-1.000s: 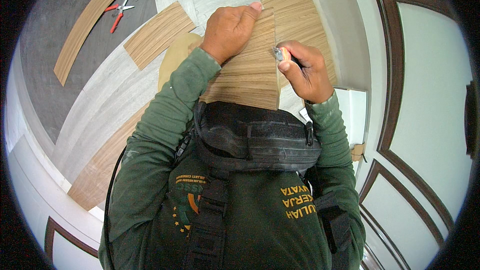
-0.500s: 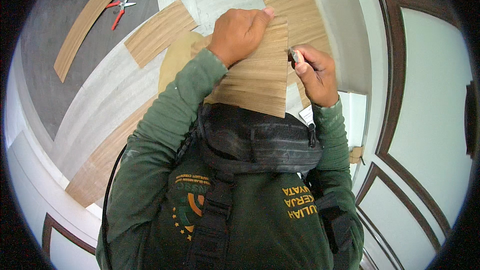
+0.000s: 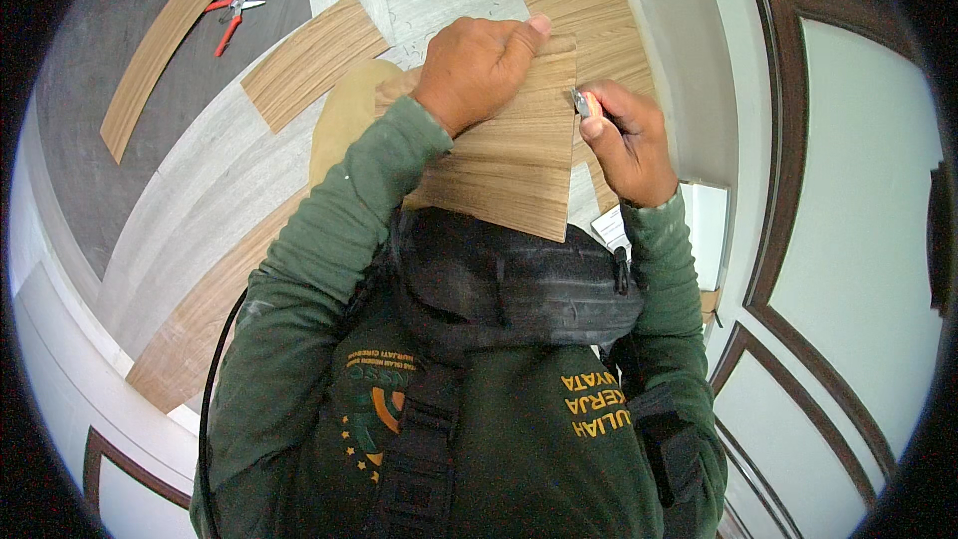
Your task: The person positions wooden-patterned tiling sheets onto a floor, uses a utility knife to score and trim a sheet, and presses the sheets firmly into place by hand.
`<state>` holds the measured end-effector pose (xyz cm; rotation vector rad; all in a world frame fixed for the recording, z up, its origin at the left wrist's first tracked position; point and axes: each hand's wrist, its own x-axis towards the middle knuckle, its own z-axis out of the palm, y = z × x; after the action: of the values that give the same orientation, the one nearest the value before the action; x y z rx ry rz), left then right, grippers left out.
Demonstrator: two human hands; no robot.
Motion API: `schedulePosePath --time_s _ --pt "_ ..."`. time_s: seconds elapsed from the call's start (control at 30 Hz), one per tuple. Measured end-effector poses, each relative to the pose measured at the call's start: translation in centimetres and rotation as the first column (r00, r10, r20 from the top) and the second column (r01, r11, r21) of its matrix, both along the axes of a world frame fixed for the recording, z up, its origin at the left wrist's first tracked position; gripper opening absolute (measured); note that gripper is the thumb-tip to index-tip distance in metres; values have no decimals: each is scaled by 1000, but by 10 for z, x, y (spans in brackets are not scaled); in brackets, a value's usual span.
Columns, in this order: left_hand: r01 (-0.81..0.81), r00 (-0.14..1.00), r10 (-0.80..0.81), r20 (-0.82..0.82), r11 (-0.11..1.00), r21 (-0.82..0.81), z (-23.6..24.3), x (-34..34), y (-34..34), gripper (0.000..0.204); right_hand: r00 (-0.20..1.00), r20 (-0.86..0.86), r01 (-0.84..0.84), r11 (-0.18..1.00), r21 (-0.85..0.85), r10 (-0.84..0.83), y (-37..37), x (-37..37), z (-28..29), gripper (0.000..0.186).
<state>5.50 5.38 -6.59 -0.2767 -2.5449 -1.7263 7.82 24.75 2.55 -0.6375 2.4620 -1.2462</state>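
A wood-grain plank [image 3: 504,165] is lying broad face up in the middle of the view, showing warm light brown with darker streaks that are running roughly crosswise. Its straight right edge is slanting slightly, and its lower right corner is pointing downward; its left part is staying out of sight. A small cutter [image 3: 588,105], silvery at the front with an orange-red body, is pointing leftward at that edge's upper half, its rear being hidden.
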Motion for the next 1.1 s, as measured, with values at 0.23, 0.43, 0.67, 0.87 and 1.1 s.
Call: schedulePosePath --time_s 0.23,0.43,0.67,0.87,1.1 --pt "18 1000 -18 -4 999 45 4 6 5 48 989 -22 143 989 -38 -143 -3 -7 -7 21" --pt "-19 999 18 29 999 42 6 1 3 50 993 90 90 990 -111 -80 6 4 -4 26" --pt "-21 999 20 35 999 39 7 3 2 52 997 74 1 998 -60 4 5 4 2 23" --pt "-5 997 2 73 999 39 7 2 2 50 998 63 10 1000 -27 -8 4 2 3 20" --pt "-42 998 44 -34 997 57 -8 0 2 42 1000 26 5 999 -41 -4 1 -2 -5 20"
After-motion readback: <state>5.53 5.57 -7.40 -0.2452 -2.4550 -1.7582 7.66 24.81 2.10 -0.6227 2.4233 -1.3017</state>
